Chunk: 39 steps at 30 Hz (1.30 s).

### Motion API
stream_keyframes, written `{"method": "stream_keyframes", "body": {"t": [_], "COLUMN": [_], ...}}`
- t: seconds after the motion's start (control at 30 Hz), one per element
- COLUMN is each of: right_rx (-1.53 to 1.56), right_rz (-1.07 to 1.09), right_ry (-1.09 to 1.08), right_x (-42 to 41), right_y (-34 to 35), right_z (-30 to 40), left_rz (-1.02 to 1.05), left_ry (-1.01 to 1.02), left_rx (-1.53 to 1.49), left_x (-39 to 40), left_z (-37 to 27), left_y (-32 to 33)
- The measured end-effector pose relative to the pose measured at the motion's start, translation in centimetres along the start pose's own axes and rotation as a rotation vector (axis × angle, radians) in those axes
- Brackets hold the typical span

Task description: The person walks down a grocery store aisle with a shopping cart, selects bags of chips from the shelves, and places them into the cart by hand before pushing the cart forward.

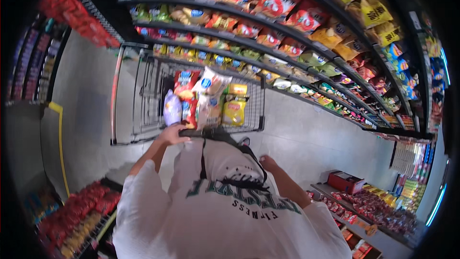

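My left hand (pixel 174 135) is at my waist, its thumb and fingers around the left end of a dark item that looks like a black bag (pixel 219 135) with straps over my white shirt. Just beyond it stands a wire shopping cart (pixel 257 104), side-on, with a red bar at its left end. Inside lie red snack bags (pixel 187 84), white bags (pixel 212 82), a lilac bag (pixel 172 108) and yellow packs (pixel 234 111). My right hand (pixel 266 162) hangs low beside my right hip, partly hidden by my body; its fingers are too unclear to read.
A tall shelf (pixel 230 5) of chip bags curves along the front and right. Behind on the left is a rack of red packets (pixel 86 201). A display counter (pixel 359 208) with small red packs and a red box (pixel 345 181) stands behind right. Yellow edging (pixel 61 144) runs at left.
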State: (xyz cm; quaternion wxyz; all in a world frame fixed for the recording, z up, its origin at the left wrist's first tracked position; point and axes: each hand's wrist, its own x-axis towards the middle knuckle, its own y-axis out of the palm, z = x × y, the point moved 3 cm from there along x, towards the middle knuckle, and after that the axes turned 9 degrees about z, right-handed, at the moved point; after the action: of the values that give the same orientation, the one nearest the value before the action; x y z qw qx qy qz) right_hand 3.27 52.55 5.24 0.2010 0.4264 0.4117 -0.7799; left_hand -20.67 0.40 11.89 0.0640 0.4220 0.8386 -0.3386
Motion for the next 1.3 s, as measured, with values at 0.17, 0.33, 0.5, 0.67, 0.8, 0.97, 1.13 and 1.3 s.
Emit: {"method": "stream_keyframes", "body": {"t": [0.17,0.33,0.5,0.67,0.8,0.97,1.13,1.3], "right_rx": [0.102,0.152,0.221,0.746,0.665,0.078,0.037,-0.083], "right_rz": [-0.009,-0.052,-0.112,0.174,0.186,0.115,0.157,0.161], "right_ry": [0.162,0.190,0.004,-0.037,-0.034,-0.019,0.042,-0.155], "right_x": [-5.1,-7.3,-7.1,-3.4,-3.5,-5.1,-3.4,0.8], "right_y": [1.8,-1.1,-2.8,0.5,-1.9,-7.1,-9.9,-13.2], "right_z": [-8.1,-4.0,2.1,1.0,1.7,2.8,1.0,-3.5], "left_rz": [-0.697,-0.591,-0.528,-0.563,-0.689,-0.914,-1.119,-1.227], "left_ry": [-0.538,-0.998,-1.258,-1.289,-1.228,-0.948,-0.653,-0.312], "left_rx": [-0.064,-0.159,-0.200,-0.092,-0.123,-0.120,-0.206,-0.329], "left_x": [-0.1,1.8,4.0,3.6,2.6,1.2,1.5,4.5], "left_z": [4.4,10.3,10.4,10.0,11.4,8.5,1.8,-8.3], "left_y": [-5.0,-5.6,-5.3,-6.3,-5.9,-5.3,-5.3,-8.0]}}
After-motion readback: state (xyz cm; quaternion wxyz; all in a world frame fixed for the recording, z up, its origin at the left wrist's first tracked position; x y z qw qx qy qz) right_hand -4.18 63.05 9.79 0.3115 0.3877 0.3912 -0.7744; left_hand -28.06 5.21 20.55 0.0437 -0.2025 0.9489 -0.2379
